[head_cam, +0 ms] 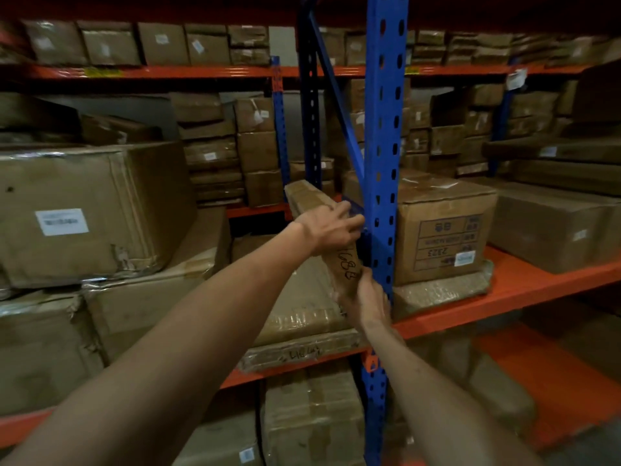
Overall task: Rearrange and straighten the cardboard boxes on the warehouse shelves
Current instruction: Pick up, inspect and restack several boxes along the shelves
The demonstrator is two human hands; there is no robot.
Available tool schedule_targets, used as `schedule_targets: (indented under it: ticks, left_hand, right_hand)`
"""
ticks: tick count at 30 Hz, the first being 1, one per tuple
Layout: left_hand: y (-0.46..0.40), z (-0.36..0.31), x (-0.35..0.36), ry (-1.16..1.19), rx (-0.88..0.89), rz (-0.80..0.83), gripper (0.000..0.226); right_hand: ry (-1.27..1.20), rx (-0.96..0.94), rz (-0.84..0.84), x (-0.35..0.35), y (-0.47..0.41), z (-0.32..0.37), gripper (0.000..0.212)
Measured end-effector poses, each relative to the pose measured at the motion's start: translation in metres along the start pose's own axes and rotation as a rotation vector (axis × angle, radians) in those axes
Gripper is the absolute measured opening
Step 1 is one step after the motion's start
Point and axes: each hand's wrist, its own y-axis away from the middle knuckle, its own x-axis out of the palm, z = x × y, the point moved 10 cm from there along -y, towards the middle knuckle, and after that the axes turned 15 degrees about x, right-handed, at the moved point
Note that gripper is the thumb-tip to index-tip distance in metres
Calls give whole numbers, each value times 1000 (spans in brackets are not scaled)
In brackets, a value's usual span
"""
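A long flat cardboard box (311, 200) with black handwriting on its near end stands on edge, tilted, just left of the blue upright post (383, 163). My left hand (331, 227) grips its upper edge about halfway along. My right hand (364, 297) holds its near lower end, next to the post. Under it lie flat tape-wrapped boxes (302, 307) on the orange shelf beam (470, 307). The box's far end points back into the shelf bay.
A large dented box with a white label (87, 210) sits on stacked boxes at the left. Right of the post stands a printed box (443, 230) on a flat one. More boxes fill the upper shelf, the far racks and the lower shelf (312, 418).
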Motion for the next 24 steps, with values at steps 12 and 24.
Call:
schedule_targets:
  ticks: [12, 24]
  left_hand:
    - [147, -7, 130, 337, -502, 83, 83]
    - [148, -44, 192, 431, -420, 80, 60]
  right_hand:
    - [855, -684, -270, 37, 64, 116, 56]
    - [940, -736, -233, 94, 59, 86, 67]
